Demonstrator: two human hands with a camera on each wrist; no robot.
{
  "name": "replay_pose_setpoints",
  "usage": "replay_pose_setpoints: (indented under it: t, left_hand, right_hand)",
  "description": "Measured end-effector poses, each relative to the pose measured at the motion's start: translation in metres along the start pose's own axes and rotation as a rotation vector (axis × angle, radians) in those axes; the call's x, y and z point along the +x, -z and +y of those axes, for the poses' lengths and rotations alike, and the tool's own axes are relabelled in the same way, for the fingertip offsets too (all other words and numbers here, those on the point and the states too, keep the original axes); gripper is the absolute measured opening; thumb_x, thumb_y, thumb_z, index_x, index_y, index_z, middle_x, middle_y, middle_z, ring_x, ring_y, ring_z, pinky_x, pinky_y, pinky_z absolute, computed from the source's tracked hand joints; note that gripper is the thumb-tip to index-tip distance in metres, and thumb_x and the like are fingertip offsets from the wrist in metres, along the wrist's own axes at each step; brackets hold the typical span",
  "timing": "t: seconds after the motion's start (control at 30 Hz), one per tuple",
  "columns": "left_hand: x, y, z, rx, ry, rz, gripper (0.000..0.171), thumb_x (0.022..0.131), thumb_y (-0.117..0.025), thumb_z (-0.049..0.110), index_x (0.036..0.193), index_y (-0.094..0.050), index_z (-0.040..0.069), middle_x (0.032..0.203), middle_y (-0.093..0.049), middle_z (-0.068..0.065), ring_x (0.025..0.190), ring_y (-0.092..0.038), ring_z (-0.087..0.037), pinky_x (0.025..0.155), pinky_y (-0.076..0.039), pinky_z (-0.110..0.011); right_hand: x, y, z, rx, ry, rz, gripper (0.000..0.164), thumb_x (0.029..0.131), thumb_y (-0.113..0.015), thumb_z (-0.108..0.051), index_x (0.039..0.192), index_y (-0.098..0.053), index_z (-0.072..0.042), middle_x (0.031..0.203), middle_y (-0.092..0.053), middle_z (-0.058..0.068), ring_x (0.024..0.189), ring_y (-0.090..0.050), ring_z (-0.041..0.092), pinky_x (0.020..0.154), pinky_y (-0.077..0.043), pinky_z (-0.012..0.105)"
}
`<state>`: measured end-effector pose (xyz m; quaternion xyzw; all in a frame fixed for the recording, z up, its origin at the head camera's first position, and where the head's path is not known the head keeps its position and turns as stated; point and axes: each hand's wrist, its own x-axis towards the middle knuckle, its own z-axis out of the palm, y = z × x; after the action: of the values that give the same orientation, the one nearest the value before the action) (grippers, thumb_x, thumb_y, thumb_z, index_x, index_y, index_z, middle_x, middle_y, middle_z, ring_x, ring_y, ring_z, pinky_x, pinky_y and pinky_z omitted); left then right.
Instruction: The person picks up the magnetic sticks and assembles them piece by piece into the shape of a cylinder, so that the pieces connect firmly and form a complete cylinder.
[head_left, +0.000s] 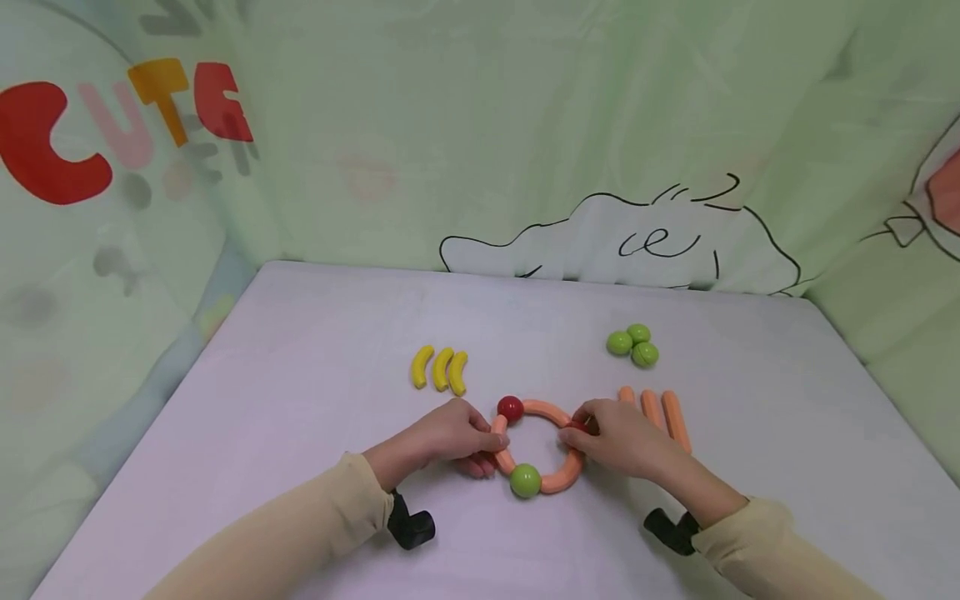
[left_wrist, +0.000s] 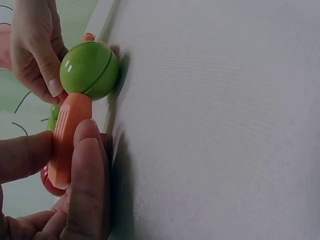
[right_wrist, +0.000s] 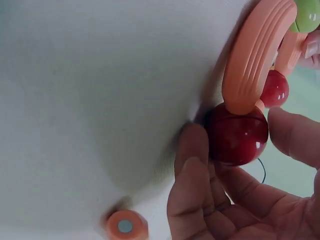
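Observation:
A ring of curved orange rods and glossy balls lies on the table. My left hand (head_left: 456,433) pinches the left curved orange rod (left_wrist: 62,145) between thumb and fingers. At the ring's right side my right hand (head_left: 624,440) holds a dark red ball (right_wrist: 238,135) by its sides. Another red ball (head_left: 510,407) sits at the upper left of the ring, close to the left rod's top end. A green ball (head_left: 525,481) joins the left rod and the lower right curved rod (head_left: 564,473). Across the top runs the third curved rod (head_left: 546,409).
Several yellow curved pieces (head_left: 441,369) lie behind my left hand. Three green balls (head_left: 633,345) stand together at the back right. Straight orange rods (head_left: 675,421) lie beyond my right hand, partly hidden by it. Printed curtains surround the pale table (head_left: 337,325).

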<state>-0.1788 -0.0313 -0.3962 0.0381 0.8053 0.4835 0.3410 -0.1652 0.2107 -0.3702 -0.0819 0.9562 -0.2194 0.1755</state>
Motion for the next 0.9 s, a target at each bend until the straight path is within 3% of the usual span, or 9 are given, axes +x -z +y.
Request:
replay_pose_setpoints:
  t: [0.17,0.43,0.6,0.77,0.9]
  left_hand:
    - [0.0003,-0.0011,0.0003,0.005,0.001,0.018,0.025,0.098,-0.070,0.024,0.086,-0.074,0.003,0.065,-0.069,-0.002,0.054,-0.064,-0.006,0.060,-0.055,-0.020]
    - [-0.0019,-0.0004,0.0001,0.011,0.032,0.016,0.027,0.097,-0.070,0.022,0.080,-0.075,0.003,0.064,-0.069,-0.002,0.053,-0.063,-0.006,0.058,-0.055,-0.020]
    - [-0.0039,0.0007,-0.0009,0.067,0.037,0.007,0.029,0.096,-0.071,0.024,0.075,-0.075,0.004,0.063,-0.070,-0.002,0.051,-0.063,-0.007,0.058,-0.054,-0.021]
    - [-0.0053,0.0017,-0.0015,0.143,0.015,0.046,0.032,0.095,-0.072,0.029,0.072,-0.074,0.007,0.062,-0.069,-0.001,0.052,-0.063,-0.008,0.058,-0.051,-0.021]
    - [-0.0054,0.0024,-0.0026,0.147,-0.001,0.064,0.032,0.095,-0.072,0.028,0.072,-0.073,0.006,0.062,-0.068,0.000,0.052,-0.062,-0.008,0.056,-0.050,-0.021]
  right_hand:
    - [-0.0027,0.0036,0.0025,0.033,0.012,-0.001,0.027,0.097,-0.069,-0.025,0.105,-0.073,0.001,0.081,-0.066,0.001,0.071,-0.055,0.015,0.063,-0.046,0.030]
    - [-0.0011,0.0046,-0.0034,-0.013,-0.008,-0.015,0.025,0.092,-0.074,-0.024,0.096,-0.069,0.000,0.076,-0.062,0.002,0.068,-0.053,0.015,0.062,-0.045,0.029]
    - [0.0006,0.0012,-0.0053,-0.019,-0.013,-0.019,0.026,0.089,-0.077,-0.025,0.094,-0.066,-0.001,0.072,-0.060,0.003,0.066,-0.052,0.016,0.060,-0.043,0.029]
    - [-0.0015,0.0012,-0.0015,0.010,0.010,-0.023,0.031,0.091,-0.076,-0.028,0.100,-0.069,0.001,0.075,-0.062,0.002,0.067,-0.053,0.015,0.061,-0.044,0.029]
    - [-0.0037,0.0024,0.0020,0.036,0.026,-0.042,0.029,0.095,-0.071,-0.026,0.104,-0.072,0.002,0.076,-0.063,0.001,0.068,-0.054,0.014,0.061,-0.045,0.030]
